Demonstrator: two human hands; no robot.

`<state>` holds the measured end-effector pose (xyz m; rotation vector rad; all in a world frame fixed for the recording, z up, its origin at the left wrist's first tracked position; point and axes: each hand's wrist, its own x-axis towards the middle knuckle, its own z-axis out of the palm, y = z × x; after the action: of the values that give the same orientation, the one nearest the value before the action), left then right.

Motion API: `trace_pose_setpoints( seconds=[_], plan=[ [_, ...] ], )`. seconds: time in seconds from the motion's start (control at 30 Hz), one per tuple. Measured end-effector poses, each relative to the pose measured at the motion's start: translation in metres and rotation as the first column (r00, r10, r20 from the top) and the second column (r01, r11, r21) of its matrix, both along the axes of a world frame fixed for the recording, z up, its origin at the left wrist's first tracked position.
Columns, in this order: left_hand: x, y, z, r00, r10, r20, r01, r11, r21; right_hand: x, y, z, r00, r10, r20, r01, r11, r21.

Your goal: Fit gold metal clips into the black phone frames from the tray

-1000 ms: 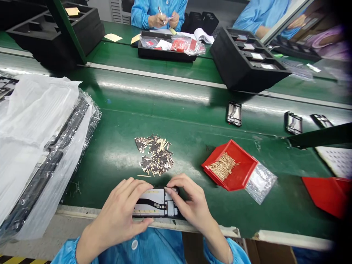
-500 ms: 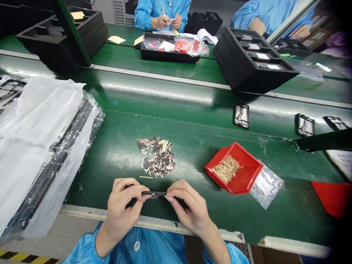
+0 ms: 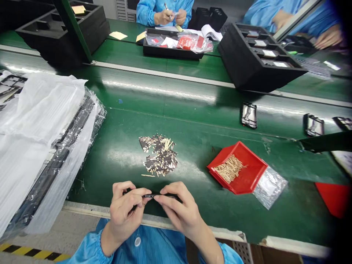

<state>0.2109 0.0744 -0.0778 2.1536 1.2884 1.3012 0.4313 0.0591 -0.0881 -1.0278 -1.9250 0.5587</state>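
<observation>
My left hand (image 3: pixel 125 211) and my right hand (image 3: pixel 178 212) both pinch a thin black phone frame (image 3: pixel 154 196), which I see edge-on just above the near edge of the green belt (image 3: pixel 192 121). The fingers of both hands are closed on it. A loose heap of small gold and black strips (image 3: pixel 159 156) lies on the belt just beyond my hands. A red bin (image 3: pixel 247 179) with gold strips in it sits to the right, resting on a clear plastic bag (image 3: pixel 271 187).
Trays wrapped in white and clear plastic (image 3: pixel 41 139) fill the left side. Three phone frames (image 3: pixel 249 115) lie on the belt at the right. Black foam trays (image 3: pixel 258 58) stand behind. A person in blue (image 3: pixel 165 11) works across the line. Another red bin (image 3: pixel 332 198) is at far right.
The phone frame lay flat under my hands a second ago; I have tilted it up so only its edge shows, and both hands now pinch it.
</observation>
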Motion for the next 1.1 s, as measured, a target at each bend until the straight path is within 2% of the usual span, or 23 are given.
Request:
trace_pose_setpoints(
  seconds=[0.1, 0.2, 0.23, 0.3, 0.4, 0.6, 0.73, 0.77, 0.83, 0.93, 1.0, 1.1],
  plan=[
    [0.000, -0.002, -0.001, 1.000, 0.007, 0.011, -0.007, 1.000, -0.001, -0.002, 0.002, -0.008, 0.999, -0.010, 0.046, 0.004, 0.992, 0.127],
    [0.000, -0.002, -0.001, 1.000, 0.009, 0.018, -0.009, 1.000, 0.011, -0.002, 0.004, -0.011, 1.000, 0.007, 0.029, -0.011, 0.987, 0.157],
    [0.000, -0.003, -0.001, 1.000, 0.007, 0.022, -0.007, 1.000, 0.016, -0.001, 0.005, -0.011, 1.000, 0.031, 0.006, -0.031, 0.991, 0.130],
    [0.000, -0.003, -0.002, 1.000, 0.003, 0.029, -0.004, 1.000, 0.022, 0.003, 0.006, -0.011, 0.996, 0.067, -0.063, -0.067, 0.998, -0.004],
    [-0.001, -0.004, -0.002, 0.999, -0.005, 0.031, 0.004, 1.000, 0.025, 0.012, 0.009, -0.007, 0.990, 0.069, -0.122, -0.092, 0.976, -0.196],
    [-0.002, -0.003, -0.003, 1.000, 0.008, 0.022, -0.009, 0.999, 0.038, 0.017, 0.008, 0.003, 0.987, 0.161, 0.004, -0.153, 0.943, -0.294],
    [-0.006, 0.001, -0.003, 1.000, 0.014, -0.009, -0.014, 1.000, 0.025, 0.016, 0.017, 0.011, 0.985, 0.173, -0.013, -0.168, 0.931, -0.324],
    [-0.008, 0.002, -0.003, 0.998, 0.052, -0.024, -0.052, 0.999, 0.009, 0.016, 0.023, 0.014, 0.989, 0.136, -0.054, -0.146, 0.922, -0.358],
    [-0.014, 0.001, -0.005, 0.986, 0.165, -0.026, -0.166, 0.986, -0.034, 0.017, 0.044, 0.016, 0.990, -0.016, -0.138, -0.045, 0.902, -0.429],
    [-0.025, 0.002, -0.012, 0.958, 0.281, 0.061, -0.275, 0.957, -0.089, 0.020, 0.098, 0.011, 0.921, -0.335, -0.196, 0.221, 0.867, -0.446],
    [-0.030, 0.004, -0.015, 0.956, 0.276, 0.096, -0.270, 0.960, -0.076, 0.024, 0.144, 0.004, 0.827, -0.504, -0.249, 0.364, 0.818, -0.446],
    [-0.035, 0.007, -0.011, 0.981, 0.189, 0.037, -0.188, 0.982, -0.032, 0.027, 0.207, 0.005, 0.694, -0.626, -0.356, 0.436, 0.759, -0.484]
  ],
)
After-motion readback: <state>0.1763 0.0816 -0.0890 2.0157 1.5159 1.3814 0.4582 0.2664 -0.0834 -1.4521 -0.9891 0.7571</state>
